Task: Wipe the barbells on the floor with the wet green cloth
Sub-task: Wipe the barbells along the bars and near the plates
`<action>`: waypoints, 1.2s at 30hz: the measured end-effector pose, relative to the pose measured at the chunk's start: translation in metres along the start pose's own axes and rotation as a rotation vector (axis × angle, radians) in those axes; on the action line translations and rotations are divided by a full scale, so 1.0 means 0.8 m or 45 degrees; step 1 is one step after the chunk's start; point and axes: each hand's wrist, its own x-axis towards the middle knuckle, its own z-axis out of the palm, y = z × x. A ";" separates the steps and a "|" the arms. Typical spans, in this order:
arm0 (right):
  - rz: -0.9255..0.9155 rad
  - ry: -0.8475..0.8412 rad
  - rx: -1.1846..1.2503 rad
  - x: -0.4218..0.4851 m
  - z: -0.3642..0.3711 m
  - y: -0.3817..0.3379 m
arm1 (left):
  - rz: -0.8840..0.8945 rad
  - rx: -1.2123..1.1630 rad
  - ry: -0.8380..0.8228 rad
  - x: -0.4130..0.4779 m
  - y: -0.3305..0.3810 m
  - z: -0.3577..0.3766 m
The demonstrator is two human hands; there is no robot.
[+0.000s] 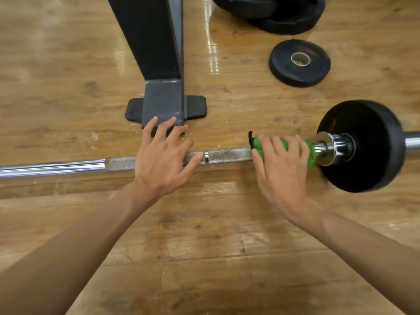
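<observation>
Down on the wooden floor (204, 235), the barbell (229, 155) lies crosswise, its black end plate (372, 160) off to the right. The right hand (281, 171) is curled over the green cloth (311, 155), which wraps the bar just beside the chrome collar (331, 148). The left hand (161, 160) — fingers straight and spread — rests on the knurled stretch, apart from the right. Beyond the bar stand a black rack foot (163, 103) and a loose plate (300, 62).
</observation>
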 end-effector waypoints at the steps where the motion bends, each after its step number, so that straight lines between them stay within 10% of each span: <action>1: -0.073 -0.013 0.022 0.004 0.002 -0.024 | -0.003 0.007 0.001 0.001 0.000 0.000; 8: -0.452 -0.038 0.047 0.017 0.006 0.005 | -0.009 -0.012 0.006 0.002 -0.003 -0.001; 15: 0.133 -0.003 0.032 0.005 -0.007 0.023 | -0.049 0.008 -0.014 0.000 0.003 -0.002; 23: -0.370 -0.045 0.074 -0.003 -0.002 0.006 | -0.050 -0.010 -0.036 -0.009 0.007 -0.004; 29: 0.149 -0.013 0.100 -0.014 -0.014 0.039 | -0.071 -0.028 0.001 -0.015 0.013 -0.005; 36: -0.304 -0.026 0.098 -0.006 0.002 -0.050 | -0.063 -0.026 0.002 -0.021 0.014 -0.005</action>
